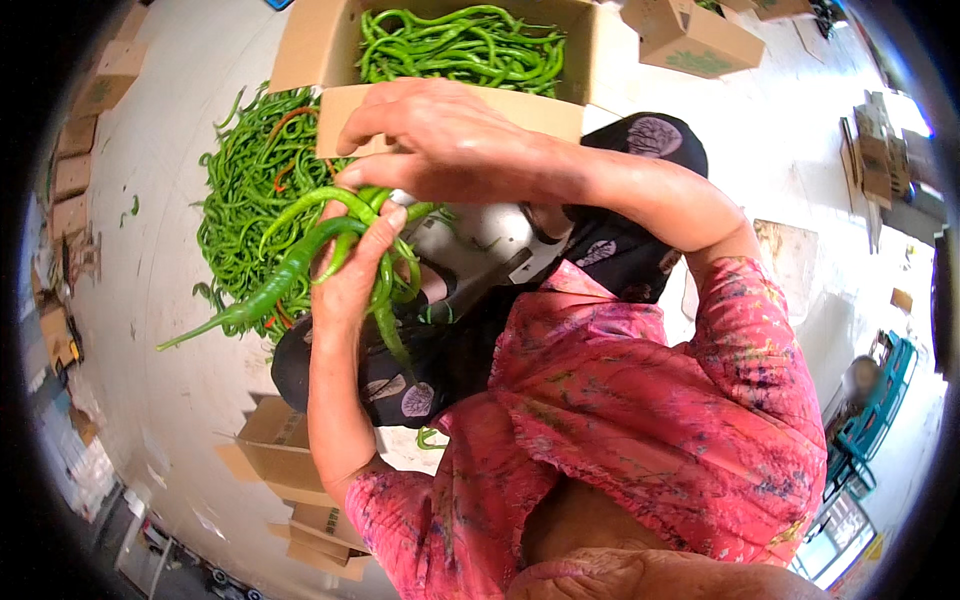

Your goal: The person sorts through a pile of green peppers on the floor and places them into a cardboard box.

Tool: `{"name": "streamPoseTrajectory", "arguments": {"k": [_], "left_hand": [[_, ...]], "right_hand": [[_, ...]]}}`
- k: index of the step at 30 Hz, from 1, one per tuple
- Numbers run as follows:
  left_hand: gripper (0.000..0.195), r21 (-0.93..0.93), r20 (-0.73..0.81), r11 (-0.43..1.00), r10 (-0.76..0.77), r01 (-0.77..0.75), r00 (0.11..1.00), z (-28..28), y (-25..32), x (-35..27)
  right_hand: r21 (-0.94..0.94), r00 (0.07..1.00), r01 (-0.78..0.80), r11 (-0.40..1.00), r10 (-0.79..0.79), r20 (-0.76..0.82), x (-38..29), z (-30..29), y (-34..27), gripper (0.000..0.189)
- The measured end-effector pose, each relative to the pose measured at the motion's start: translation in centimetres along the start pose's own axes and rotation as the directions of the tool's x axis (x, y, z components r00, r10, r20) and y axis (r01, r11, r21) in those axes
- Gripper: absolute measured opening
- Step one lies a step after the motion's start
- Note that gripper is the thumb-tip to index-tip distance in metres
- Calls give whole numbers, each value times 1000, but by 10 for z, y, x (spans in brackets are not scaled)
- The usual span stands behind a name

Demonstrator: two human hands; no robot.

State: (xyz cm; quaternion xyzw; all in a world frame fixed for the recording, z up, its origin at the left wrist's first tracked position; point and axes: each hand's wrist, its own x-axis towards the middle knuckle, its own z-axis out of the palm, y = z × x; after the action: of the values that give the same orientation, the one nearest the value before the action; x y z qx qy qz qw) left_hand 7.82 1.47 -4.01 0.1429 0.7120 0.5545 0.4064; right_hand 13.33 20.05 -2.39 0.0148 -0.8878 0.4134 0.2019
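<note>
Several long green chili peppers [281, 274] are gripped in my left hand [356, 251], with one large pepper reaching out to the lower left. My right hand [427, 142] is just above it, fingers curved and apart, its lower fingers close to the held peppers; whether they touch cannot be told. Behind the right hand stands an open cardboard box [454, 112] with green chili peppers [465, 49] inside. A large heap of green chili peppers [247, 187], with a few red ones, lies on the floor beside the box, partly hidden by my left hand.
Open cardboard boxes [285, 446] stand on the floor near my left knee. Another box [701, 45] is at the upper right. More cartons [71, 176] line the far left edge. A teal cart [885, 397] is at the far right, with a person [862, 379] beside it.
</note>
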Motion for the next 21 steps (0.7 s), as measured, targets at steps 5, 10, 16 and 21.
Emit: {"name": "streamPoseTrajectory", "arguments": {"k": [5,10,16,21], "left_hand": [[29,324,144,941,54,-99,988,8,-19,4],[46,-9,208,997,-71,74,976,9,-16,8],[44,-322,-11,943,-91,82,996,-17,-21,11],[47,-342,-69,939,-53,26,996,-27,-19,13]], "right_hand": [[186,925,-203,961,126,358,-5,17,15,30],[507,798,-595,623,387,462,-4,-8,41,24],[633,787,-607,481,473,396,-4,-30,68,23],[671,785,-584,456,527,326,-4,-37,73,23]]}}
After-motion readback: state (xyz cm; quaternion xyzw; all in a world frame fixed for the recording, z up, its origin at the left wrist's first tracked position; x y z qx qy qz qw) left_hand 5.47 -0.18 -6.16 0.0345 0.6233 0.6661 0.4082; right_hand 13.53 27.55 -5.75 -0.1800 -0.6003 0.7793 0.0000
